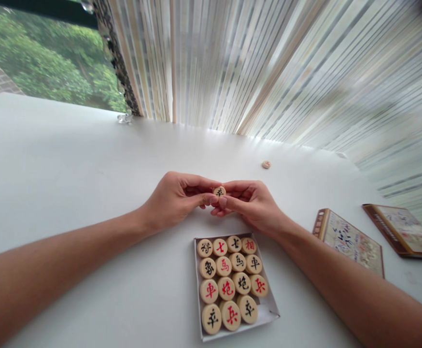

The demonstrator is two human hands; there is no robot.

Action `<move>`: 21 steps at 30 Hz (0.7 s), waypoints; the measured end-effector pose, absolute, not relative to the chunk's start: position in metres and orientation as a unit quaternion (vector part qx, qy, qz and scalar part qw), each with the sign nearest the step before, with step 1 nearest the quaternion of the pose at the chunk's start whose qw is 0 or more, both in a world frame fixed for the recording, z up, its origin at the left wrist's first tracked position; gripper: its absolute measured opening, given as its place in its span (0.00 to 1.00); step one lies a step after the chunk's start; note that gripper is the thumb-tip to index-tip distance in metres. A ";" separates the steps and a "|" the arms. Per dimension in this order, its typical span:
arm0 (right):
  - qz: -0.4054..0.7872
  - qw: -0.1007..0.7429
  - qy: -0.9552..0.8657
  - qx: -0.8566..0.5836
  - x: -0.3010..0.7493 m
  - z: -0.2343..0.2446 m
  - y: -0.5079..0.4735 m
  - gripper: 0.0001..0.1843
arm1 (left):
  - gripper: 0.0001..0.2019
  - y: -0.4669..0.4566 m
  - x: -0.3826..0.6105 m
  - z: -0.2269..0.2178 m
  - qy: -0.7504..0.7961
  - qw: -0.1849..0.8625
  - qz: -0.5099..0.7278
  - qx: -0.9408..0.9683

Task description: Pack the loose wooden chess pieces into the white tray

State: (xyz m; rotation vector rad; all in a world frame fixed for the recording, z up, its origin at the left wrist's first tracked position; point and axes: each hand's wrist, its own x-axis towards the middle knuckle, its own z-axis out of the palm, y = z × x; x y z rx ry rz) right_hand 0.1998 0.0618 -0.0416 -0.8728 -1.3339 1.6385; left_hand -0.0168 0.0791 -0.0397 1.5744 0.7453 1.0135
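A round wooden Chinese chess piece (pixel 219 192) with a black character faces me, held just beyond the box. My left hand (pixel 182 198) pinches its left side between thumb and fingers. From the right, my right hand (pixel 252 202) grips the same piece, so both hands' fingertips meet around it. Nearer to me lies an open white cardboard box (pixel 275 309) holding rows of wooden chess pieces (pixel 226 288) with red and black characters. Its near right corner shows bare cardboard. Another chess piece (pixel 266 165) with red marking lies alone farther back on the table.
On the right of the white table (pixel 69 159) lie a printed box or booklet (pixel 352 241) and a second brown-edged one (pixel 406 229). Striped curtains (pixel 211 63) hang along the far edge. A small clear object (pixel 124 118) sits by the window at the back left.
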 end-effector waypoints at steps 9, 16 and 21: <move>0.654 0.412 -0.527 -0.355 0.198 -0.041 0.061 0.18 | 0.14 0.079 -0.017 -0.038 0.304 0.540 0.425 0.660; 0.649 0.418 -0.516 -0.371 0.195 -0.039 0.062 0.18 | 0.14 0.078 -0.017 -0.038 0.308 0.505 0.420 0.688; 0.641 0.421 -0.512 -0.386 0.193 -0.036 0.061 0.20 | 0.13 0.077 -0.016 -0.039 0.294 0.505 0.416 0.697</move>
